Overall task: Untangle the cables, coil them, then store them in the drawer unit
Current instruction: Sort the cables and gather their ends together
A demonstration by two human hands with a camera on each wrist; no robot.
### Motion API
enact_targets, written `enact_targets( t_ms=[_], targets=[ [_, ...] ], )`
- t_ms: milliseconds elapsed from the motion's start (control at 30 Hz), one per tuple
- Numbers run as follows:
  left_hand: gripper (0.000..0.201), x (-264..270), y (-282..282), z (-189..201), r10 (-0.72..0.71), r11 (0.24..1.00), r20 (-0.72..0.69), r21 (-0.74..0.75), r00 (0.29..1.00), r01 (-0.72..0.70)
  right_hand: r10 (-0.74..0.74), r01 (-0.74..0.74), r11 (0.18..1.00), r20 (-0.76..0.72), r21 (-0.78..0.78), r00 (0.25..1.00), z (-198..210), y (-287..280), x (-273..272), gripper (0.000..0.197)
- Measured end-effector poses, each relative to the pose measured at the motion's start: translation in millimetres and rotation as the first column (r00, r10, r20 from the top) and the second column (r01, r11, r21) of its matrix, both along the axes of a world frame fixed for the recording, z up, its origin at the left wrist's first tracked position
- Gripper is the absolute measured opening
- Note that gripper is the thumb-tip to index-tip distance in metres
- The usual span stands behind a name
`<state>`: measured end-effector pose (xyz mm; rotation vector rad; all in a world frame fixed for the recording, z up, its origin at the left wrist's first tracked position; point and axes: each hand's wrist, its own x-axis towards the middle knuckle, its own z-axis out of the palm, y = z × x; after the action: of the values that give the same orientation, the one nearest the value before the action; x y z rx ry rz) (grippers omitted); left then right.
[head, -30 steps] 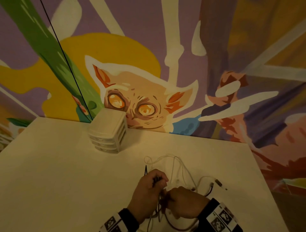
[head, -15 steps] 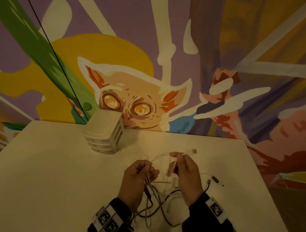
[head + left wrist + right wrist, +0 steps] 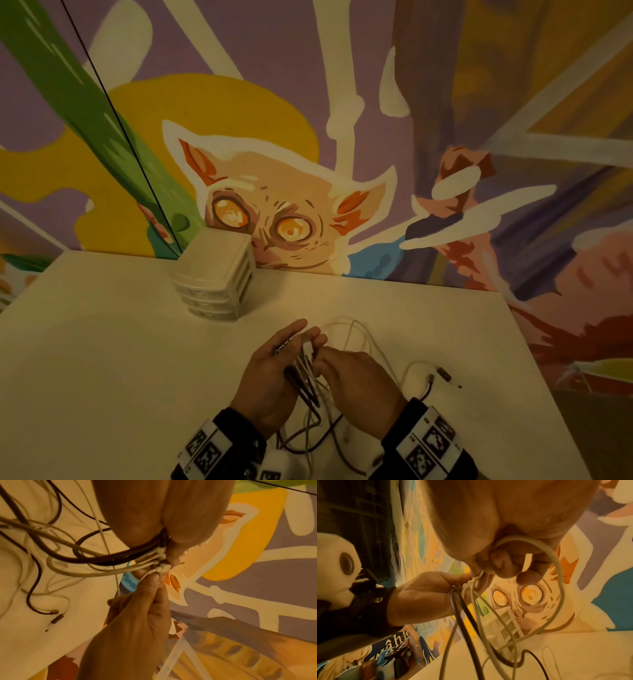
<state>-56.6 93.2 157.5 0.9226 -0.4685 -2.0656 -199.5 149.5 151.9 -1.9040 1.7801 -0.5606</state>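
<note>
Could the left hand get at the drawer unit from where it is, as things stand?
Probably, but not freely: the table between the left hand and the drawer unit looks bare, yet that hand is holding the cable bundle.

A tangle of white and dark cables [image 3: 310, 383] is bunched and lifted at one end, loops trailing onto the tabletop [image 3: 102, 359], near the closed white drawer unit [image 3: 215, 274].

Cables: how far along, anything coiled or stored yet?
Early. Done: nothing; no coil shows, and the drawer unit sits apart from the hands with nothing seen going in. In hand: the left hand holds a bunch of dark and white cables; the right hand pinches a white strand at the knot. Loose ends lie on the table. Left: untangling, coiling, storing.
</note>
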Motion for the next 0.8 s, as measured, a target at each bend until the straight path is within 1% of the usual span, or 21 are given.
enact_targets(
  t_ms=[100, 167, 233, 300, 367, 433, 500, 633, 733, 800],
  targets=[
    [0.028, 1, 1, 0, -0.073, 0.997, 0.022, -0.030, 0.997, 0.074, -0.012, 0.009, 0.998, 0.057, 0.057, 0.998, 2, 2, -5, 0.033],
    [0.028, 0, 2, -1, -0.104, 0.993, 0.043, -0.054, 0.994, 0.107, -0.021, 0.017, 0.998, 0.085, 0.057, 0.996, 1, 4, -6, 0.031],
    [0.027, -1, 3, -1, -0.116, 0.990, 0.064, -0.075, 0.991, 0.120, -0.030, 0.025, 0.999, 0.096, 0.047, 0.995, 0, 5, -6, 0.033],
    [0.026, -3, 3, -2, -0.108, 0.990, 0.071, -0.085, 0.992, 0.114, -0.045, 0.043, 0.999, 0.097, 0.026, 0.994, 0, 5, -6, 0.040],
    [0.025, -3, 3, -4, -0.092, 0.991, 0.071, -0.088, 0.993, 0.098, -0.053, 0.054, 0.999, 0.062, -0.008, 0.997, 1, 6, -6, 0.045],
    [0.024, -4, 4, -4, -0.074, 0.993, 0.073, -0.091, 0.995, 0.081, -0.050, 0.050, 0.999, 0.034, -0.019, 0.998, 3, 8, -4, 0.042],
    [0.022, -5, 4, -3, -0.051, 0.995, 0.068, -0.082, 0.996, 0.056, -0.046, 0.045, 0.999, 0.053, 0.015, 0.998, -1, 11, 0, 0.037],
    [0.017, -6, 6, -2, -0.039, 0.997, 0.070, -0.067, 0.997, 0.044, -0.062, 0.038, 0.988, 0.160, 0.147, 0.985, -5, 12, 4, 0.037],
    [0.016, -4, 5, -3, -0.039, 0.997, 0.077, -0.065, 0.996, 0.044, -0.077, 0.027, 0.982, 0.270, 0.186, 0.960, -1, 11, 4, 0.034],
    [0.015, -5, 4, -2, -0.013, 0.998, 0.051, -0.067, 0.999, 0.017, -0.070, 0.000, 0.979, 0.334, 0.205, 0.940, -1, 10, 3, 0.038]
  ],
)
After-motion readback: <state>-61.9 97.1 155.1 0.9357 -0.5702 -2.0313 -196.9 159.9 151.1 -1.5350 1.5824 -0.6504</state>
